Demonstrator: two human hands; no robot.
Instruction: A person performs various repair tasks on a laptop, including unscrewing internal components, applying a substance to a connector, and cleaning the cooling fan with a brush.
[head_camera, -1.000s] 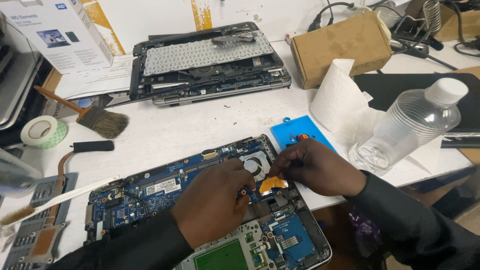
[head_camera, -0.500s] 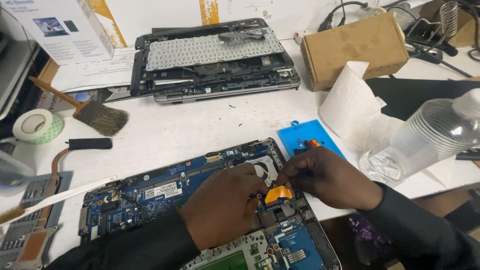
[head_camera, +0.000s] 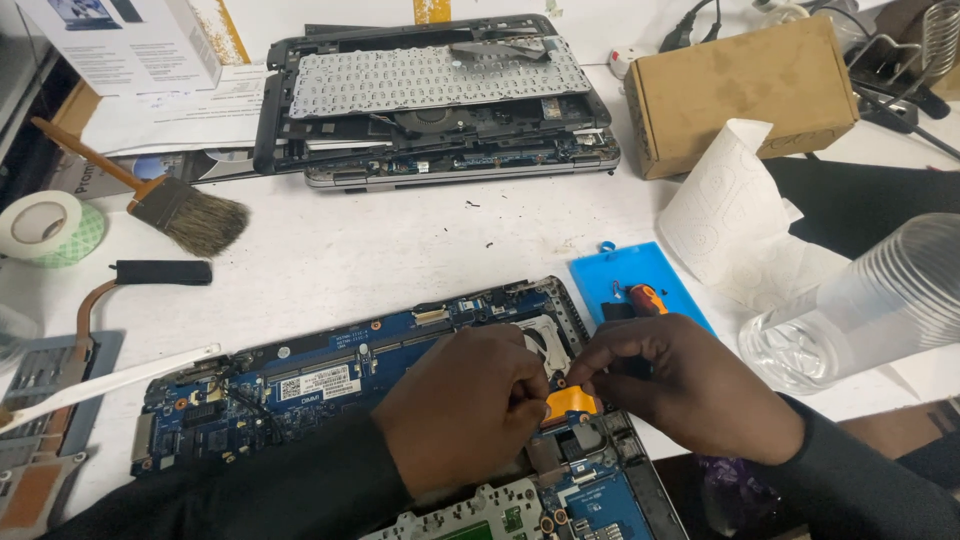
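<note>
- Our left hand (head_camera: 465, 400) and right hand (head_camera: 690, 385) pinch the orange flex cable (head_camera: 570, 402) at the blue motherboard's (head_camera: 330, 385) right end, fingers clenched on it.
- We should lift it gently and evenly, never tugging sideways.

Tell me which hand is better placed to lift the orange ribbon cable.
Probably the right hand: its fingers pinch just above the orange ribbon cable, while the left hand rests knuckles-down on the blue motherboard beside it.
</note>
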